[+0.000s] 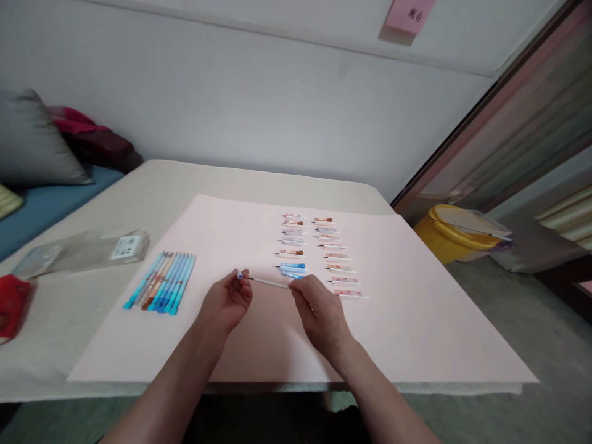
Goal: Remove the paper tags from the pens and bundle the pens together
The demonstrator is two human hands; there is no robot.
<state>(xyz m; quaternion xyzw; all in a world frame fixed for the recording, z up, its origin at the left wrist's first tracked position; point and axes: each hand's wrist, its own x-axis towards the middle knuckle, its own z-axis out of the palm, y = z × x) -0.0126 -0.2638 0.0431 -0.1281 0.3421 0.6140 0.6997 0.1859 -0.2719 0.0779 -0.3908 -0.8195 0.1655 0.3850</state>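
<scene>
Over the pink sheet (268, 345), my left hand (226, 302) pinches a small bluish-white pen part (239, 275), mostly covered by the fingers. My right hand (321, 314) is closed on the rear end of a thin white pen refill (271, 283). The refill lies nearly level, its dark tip pointing left and close to my left fingers. Beyond my right hand are two columns of pen parts with refills, including a blue barrel (292, 266) and a brown-ended barrel (291, 252). On the left lies a row of pens (164, 280), mostly blue with some brown.
A clear plastic bag (87, 254) with a white label and a red object (13, 305) lie on the table's left side. A yellow bucket (437, 237) stands on the floor at right. The wall (259, 105) rises behind the table.
</scene>
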